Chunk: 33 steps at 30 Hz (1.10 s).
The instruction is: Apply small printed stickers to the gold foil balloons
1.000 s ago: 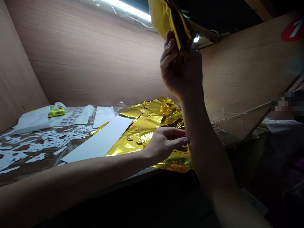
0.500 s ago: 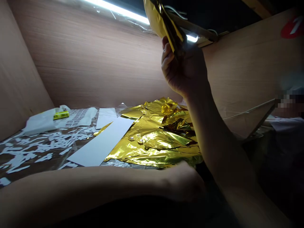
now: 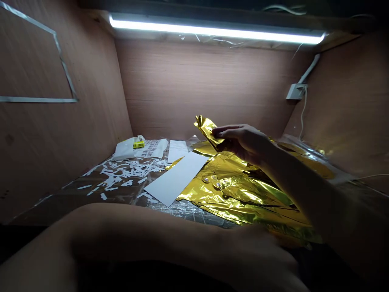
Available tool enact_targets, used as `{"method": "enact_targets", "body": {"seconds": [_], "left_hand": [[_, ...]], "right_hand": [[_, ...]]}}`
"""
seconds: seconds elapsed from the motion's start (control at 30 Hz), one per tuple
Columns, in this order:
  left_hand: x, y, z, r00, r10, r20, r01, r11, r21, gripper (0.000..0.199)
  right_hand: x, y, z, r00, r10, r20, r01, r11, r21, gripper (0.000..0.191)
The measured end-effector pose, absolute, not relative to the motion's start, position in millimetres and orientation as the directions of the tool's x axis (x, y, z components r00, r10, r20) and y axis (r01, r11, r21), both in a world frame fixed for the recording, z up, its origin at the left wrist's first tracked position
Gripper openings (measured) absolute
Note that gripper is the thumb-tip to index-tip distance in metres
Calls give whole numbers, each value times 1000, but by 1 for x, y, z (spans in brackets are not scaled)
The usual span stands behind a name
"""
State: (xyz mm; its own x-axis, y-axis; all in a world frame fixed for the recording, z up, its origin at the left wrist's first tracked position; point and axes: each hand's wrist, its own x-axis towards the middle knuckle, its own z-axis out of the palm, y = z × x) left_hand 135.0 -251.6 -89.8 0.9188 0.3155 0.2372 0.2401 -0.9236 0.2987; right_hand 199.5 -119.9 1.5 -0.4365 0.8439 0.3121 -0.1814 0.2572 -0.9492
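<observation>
My right hand (image 3: 243,140) pinches a folded, crinkled gold foil balloon (image 3: 206,129) between thumb and fingers, above the far part of a gold pile. That pile is made of flat, shiny gold foil balloons (image 3: 237,190), with small round tabs at some edges. Across the bottom of the view stretches my left forearm, and my left hand (image 3: 270,255) is low at the right, in front of the pile's near edge. It is dark and blurred, so its fingers cannot be made out. A long white card (image 3: 176,180) lies against the pile's left side.
Many small white paper strips (image 3: 121,172) are scattered at the left. Behind them are a printed white sheet (image 3: 153,148), a yellow packet (image 3: 139,144) and another white card (image 3: 178,151). Wooden walls enclose the table; a tube light (image 3: 212,31) hangs overhead, with a socket (image 3: 296,91) at right.
My right hand has come down from near the light to just above the pile, still holding the gold foil balloon. The view has swung right, and my left hand stays low.
</observation>
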Motion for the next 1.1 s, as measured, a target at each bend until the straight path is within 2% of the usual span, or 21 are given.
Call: {"method": "enact_targets", "body": {"seconds": [0.03,0.1,0.17,0.2,0.23,0.3,0.43,0.6,0.7,0.77,0.83,0.93,1.0,1.1], "left_hand": [[111,-252,-87,921,286,264,237,-950,203,16],[57,-249,-84,776,510,371,500,-856,130,25],[0,-244,-83,507,773,382,802,-585,119,28],[-26,-242,-83,397,850,346,885,-454,99,36],[-48,-240,-84,326,911,252,931,-356,84,46],[-77,-242,-86,219,964,149,967,-234,97,59],[-68,-258,-94,218,966,140,968,-233,99,64],[-35,-258,-93,229,966,121,953,-248,172,53],[-42,-233,-88,206,952,225,940,-256,224,43],[-51,-214,-87,251,920,302,923,-321,210,42],[-58,-199,-90,364,874,321,879,-437,192,42],[-57,-194,-99,522,809,272,797,-576,183,45],[-53,-199,-107,565,787,247,768,-611,190,51],[-48,-209,-116,565,798,209,771,-601,209,72]], "right_hand": [[201,-120,-6,-438,853,285,-160,239,-958,20],[205,-120,-22,-421,879,226,-88,208,-974,21],[208,-117,-39,-403,902,154,3,170,-985,22],[209,-114,-47,-407,906,119,47,151,-987,23],[209,-110,-55,-422,903,84,84,131,-988,24],[205,-104,-70,-472,882,10,137,85,-987,25],[190,-98,-94,-567,817,-109,191,2,-982,25],[180,-109,-107,-669,709,-225,203,-116,-972,32],[179,-117,-105,-677,669,-307,253,-180,-950,36],[178,-120,-104,-695,638,-330,290,-172,-942,37],[176,-121,-102,-732,589,-342,345,-113,-932,37],[175,-121,-96,-816,496,-298,396,102,-913,32],[175,-125,-91,-874,434,-219,352,255,-900,25],[174,-133,-82,-916,381,-124,295,432,-852,20]]}}
